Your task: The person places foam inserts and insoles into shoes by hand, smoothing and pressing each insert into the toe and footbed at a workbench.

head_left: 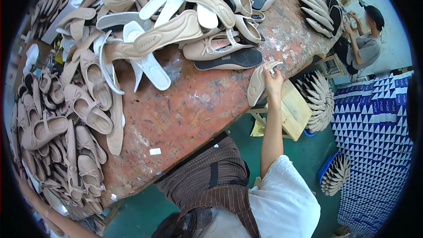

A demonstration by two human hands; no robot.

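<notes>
At the table's right edge, my right hand (274, 80) pinches a beige padded insole (256, 87); its fingertips close on the insole's upper side. Just above lies a shoe with its dark sole (229, 60) turned outward, beside a beige bow-trimmed flat (211, 48). My left arm reaches out at the lower left, and my left hand (22, 178) is by the outer side of a heap of beige strap shoes (88, 105). The dark, curved picture edge hides its fingers, so I cannot see whether it holds anything.
More beige insoles (161, 35) and white insoles (152, 72) lie piled on the worn red table (185, 110). Stacked shoes (316, 13) stand at the far end, near a seated person (365, 44). A wooden stool (293, 110), filled baskets (335, 174) and stacked blue-and-white boxes (374, 150) are at right.
</notes>
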